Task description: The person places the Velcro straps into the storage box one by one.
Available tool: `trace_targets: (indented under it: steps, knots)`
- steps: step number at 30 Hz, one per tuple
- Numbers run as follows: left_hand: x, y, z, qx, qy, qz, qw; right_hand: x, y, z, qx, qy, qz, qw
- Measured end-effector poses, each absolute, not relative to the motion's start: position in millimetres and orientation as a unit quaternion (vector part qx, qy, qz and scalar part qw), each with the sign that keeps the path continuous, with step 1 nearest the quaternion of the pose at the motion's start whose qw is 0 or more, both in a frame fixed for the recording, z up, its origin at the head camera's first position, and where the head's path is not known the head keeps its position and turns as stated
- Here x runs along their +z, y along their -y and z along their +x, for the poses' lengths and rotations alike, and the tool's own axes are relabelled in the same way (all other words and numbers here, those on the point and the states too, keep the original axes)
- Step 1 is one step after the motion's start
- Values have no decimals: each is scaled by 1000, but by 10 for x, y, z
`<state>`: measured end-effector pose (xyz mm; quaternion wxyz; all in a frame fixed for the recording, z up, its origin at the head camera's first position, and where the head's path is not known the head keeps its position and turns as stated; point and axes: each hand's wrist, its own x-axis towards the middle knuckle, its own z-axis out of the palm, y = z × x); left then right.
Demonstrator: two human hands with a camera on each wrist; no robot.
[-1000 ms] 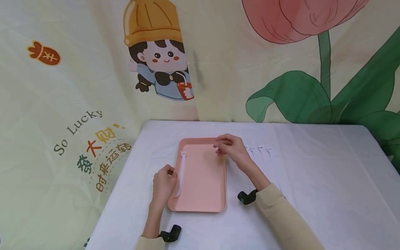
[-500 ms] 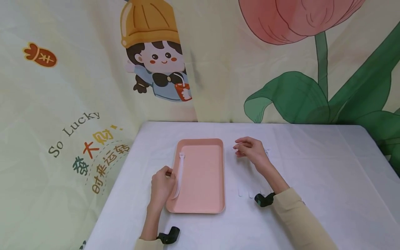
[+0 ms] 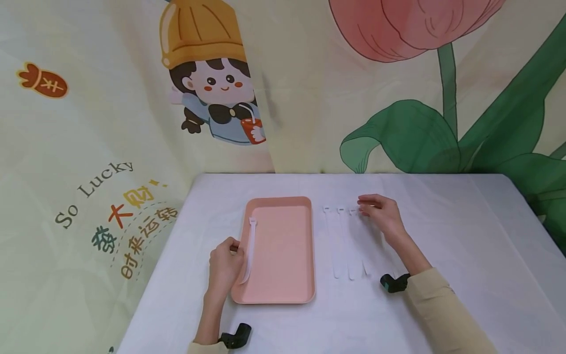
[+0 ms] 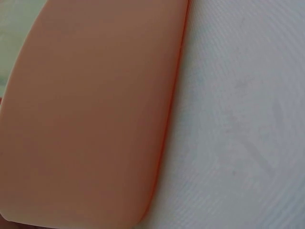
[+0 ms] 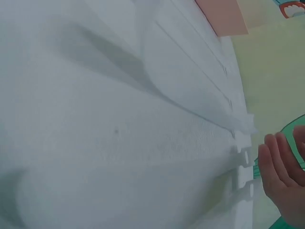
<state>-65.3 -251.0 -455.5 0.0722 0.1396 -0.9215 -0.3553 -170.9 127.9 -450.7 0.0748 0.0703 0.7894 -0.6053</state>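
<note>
My left hand (image 3: 226,263) grips the left rim of a pink tray (image 3: 283,255), its fingers curled at the edge. Close up in the left wrist view is the tray's side wall (image 4: 90,114), with the hand mostly out of frame. Inside the tray, along its left side, lies a white cable tie (image 3: 251,246). Several more white cable ties (image 3: 328,241) lie in a row right of the tray. My right hand (image 3: 382,216) is over the row's far end, fingers extended. In the right wrist view, its fingertips (image 5: 268,140) are close to a tie's head (image 5: 245,123).
A white cloth (image 3: 464,246) covers the table. Behind it hangs a printed backdrop (image 3: 305,113) with a cartoon figure and a large tulip. Black wrist cameras (image 3: 395,282) sit on both wrists.
My right hand has moved right, from over the tray's far right corner to the row of cable ties. The left hand stays at the tray's rim. The head view has shifted slightly.
</note>
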Motion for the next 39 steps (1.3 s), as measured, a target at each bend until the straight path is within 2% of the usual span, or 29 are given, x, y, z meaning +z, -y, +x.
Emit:
trace_targets:
  steps: [10, 16, 28, 39]
  knots:
    - [-4561, 2511, -655, -358, 921, 137, 74, -4538, -1471, -1703, -584, -806, 95, 7]
    - [-4576, 2501, -657, -356, 921, 140, 79, -4600, -1535, -1739, -579, -809, 98, -8]
    - [-4559, 2495, -658, -354, 922, 135, 74, -4673, -1563, -1760, -575, -810, 110, 42]
    - [-4551, 2487, -655, -353, 922, 144, 67, -4699, -1571, -1717, -563, -816, 119, 56]
